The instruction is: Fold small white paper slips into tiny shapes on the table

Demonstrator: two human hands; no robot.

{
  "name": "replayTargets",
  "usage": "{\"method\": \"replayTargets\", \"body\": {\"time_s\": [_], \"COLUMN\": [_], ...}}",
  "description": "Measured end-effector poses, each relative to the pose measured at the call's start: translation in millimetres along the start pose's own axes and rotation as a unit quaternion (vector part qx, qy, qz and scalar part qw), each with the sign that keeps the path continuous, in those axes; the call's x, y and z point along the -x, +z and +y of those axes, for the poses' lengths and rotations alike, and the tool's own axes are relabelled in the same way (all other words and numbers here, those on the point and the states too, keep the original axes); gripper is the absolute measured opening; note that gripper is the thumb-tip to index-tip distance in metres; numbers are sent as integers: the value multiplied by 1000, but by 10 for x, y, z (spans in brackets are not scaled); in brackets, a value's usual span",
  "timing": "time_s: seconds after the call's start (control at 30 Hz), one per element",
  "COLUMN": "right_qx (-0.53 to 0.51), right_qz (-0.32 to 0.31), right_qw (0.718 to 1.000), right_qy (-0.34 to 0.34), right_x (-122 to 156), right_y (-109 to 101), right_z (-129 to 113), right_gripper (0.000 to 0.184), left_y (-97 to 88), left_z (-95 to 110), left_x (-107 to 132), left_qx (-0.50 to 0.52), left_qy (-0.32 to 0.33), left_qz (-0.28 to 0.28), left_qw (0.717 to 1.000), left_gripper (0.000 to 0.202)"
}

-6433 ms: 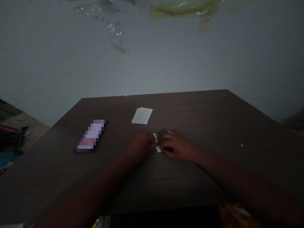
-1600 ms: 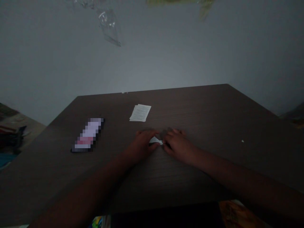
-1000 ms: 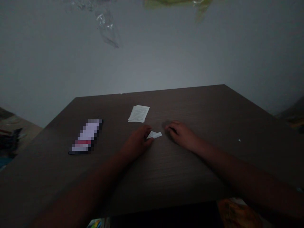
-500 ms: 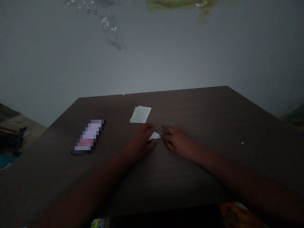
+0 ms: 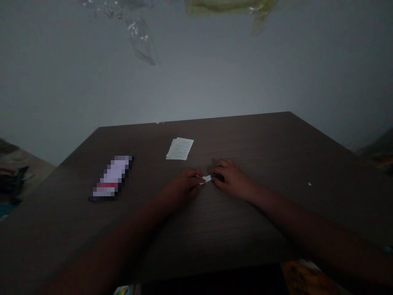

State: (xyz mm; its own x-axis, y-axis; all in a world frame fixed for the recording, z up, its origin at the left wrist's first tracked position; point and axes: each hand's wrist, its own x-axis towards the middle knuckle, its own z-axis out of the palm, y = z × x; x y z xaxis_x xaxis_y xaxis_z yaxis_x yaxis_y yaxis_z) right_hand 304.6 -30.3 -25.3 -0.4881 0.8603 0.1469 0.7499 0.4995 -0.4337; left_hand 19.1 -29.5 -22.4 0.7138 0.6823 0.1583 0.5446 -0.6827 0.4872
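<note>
Paper slip [image 5: 206, 179], partly hidden, sits on the counter [image 5: 245, 139], gripped by the fingers of the left hand [image 5: 185, 184]; whether those of the right hand [image 5: 232, 178] grip it cannot be told. Print on stacked sheets [image 5: 180, 148] is illegible, the phone screen [image 5: 112, 176] pixelated.

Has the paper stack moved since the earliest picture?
No; against the far edge of the table, the paper stack lies where it did, though the view shifted.

On the table [image 5: 245, 141], the smartphone [image 5: 111, 178] lies left of the paper stack [image 5: 180, 149]; 1 paper slip [image 5: 208, 179] (nearer the person) sits between left hand [image 5: 185, 184] and right hand [image 5: 229, 177].
</note>
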Motion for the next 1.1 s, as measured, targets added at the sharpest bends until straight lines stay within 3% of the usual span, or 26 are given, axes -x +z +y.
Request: {"method": "replayTargets", "body": {"time_s": [0.1, 0.4, 0.5, 0.63, 0.77, 1.1], "right_qx": [-8, -27, -37, -67, -77, -63], "right_qz": [-5, 11, 19, 30, 47, 64], "right_qw": [1000, 999, 999, 997, 996, 996], "right_qy": [8, 25, 9, -15, -19, 12], "right_x": [-1, 37, 37, 32, 18, -31], "right_y": [5, 50, 72, 100, 127, 105], "right_z": [-7, -70, -53, -18, 6, 57], "right_gripper": [22, 21, 20, 6, 7, 12], "left_y": [25, -50, -60, -42, -21, -152], "left_z": [-38, 32, 52, 51, 4, -17], "left_x": [2, -16, -20, -30, -38, -52], "left_qx": [8, -2, -1, -10, -29, -80], "left_qy": [-19, -22, -20, -25, -32, -61], "left_qz": [22, 15, 17, 15, 23, -46], "left_qw": [1000, 1000, 1000, 1000, 999, 994], "left_gripper": [42, 43, 45, 44, 38, 35]}}
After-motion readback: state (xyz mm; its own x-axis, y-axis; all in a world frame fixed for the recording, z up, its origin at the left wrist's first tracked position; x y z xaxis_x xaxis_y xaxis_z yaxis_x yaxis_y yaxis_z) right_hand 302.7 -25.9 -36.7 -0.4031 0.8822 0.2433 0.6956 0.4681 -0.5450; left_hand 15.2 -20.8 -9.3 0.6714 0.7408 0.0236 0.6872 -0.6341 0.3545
